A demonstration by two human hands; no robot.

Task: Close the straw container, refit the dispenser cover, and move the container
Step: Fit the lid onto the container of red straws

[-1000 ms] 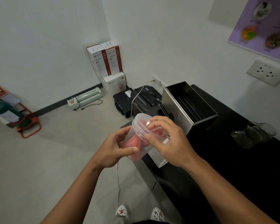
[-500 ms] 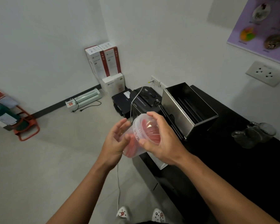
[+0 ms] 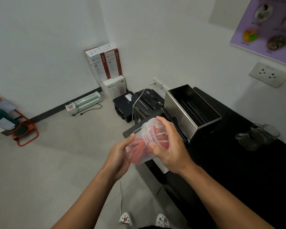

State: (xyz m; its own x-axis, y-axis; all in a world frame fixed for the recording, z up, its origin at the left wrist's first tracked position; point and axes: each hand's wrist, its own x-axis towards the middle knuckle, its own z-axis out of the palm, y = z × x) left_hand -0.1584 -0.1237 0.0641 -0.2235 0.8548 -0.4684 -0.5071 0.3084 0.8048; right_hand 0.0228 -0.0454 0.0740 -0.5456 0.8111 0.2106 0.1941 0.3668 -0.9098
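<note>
A clear plastic container full of red straws is tilted on its side in front of me, above the floor at the counter's end. My left hand cups its base from the left. My right hand wraps over its clear lid, thumb below and fingers on top. Behind them the steel straw dispenser stands open on top on the black counter, with dark straws inside. A white flat piece shows under my right hand at the counter's edge; I cannot tell what it is.
A clear glass jug lies on the counter to the right. Black machines sit on the floor behind the dispenser, with white boxes in the corner and a laminator along the wall. A white cable hangs near my feet.
The container has tipped further onto its side. My right hand has turned around the lid and my left hand has shifted from the side wall to the base.
</note>
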